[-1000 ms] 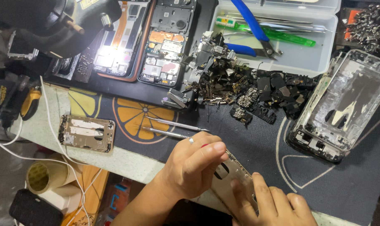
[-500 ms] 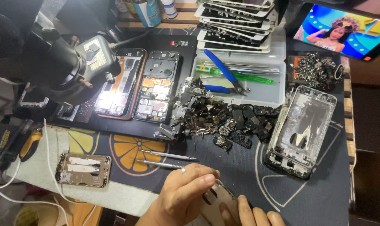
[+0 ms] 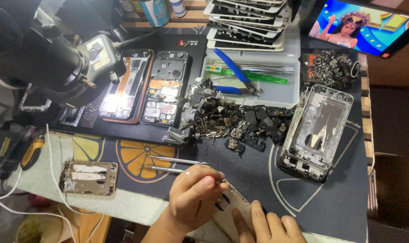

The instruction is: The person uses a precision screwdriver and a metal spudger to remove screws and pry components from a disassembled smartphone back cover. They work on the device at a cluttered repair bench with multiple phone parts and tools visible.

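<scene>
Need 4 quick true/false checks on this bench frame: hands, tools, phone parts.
1. The left hand grips a screwdriver with a red cap over a phone frame. True.
2. The blue pliers lie on the orange-slice mat. False: they lie in the white tray.
3. The right hand steadies the phone frame. True.
4. The gold phone shell sits right of the hands. False: it is to their left.

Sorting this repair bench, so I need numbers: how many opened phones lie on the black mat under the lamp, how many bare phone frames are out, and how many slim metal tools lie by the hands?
Opened phones on the black mat: 2
Bare phone frames: 3
Slim metal tools: 2
Total: 7
</scene>
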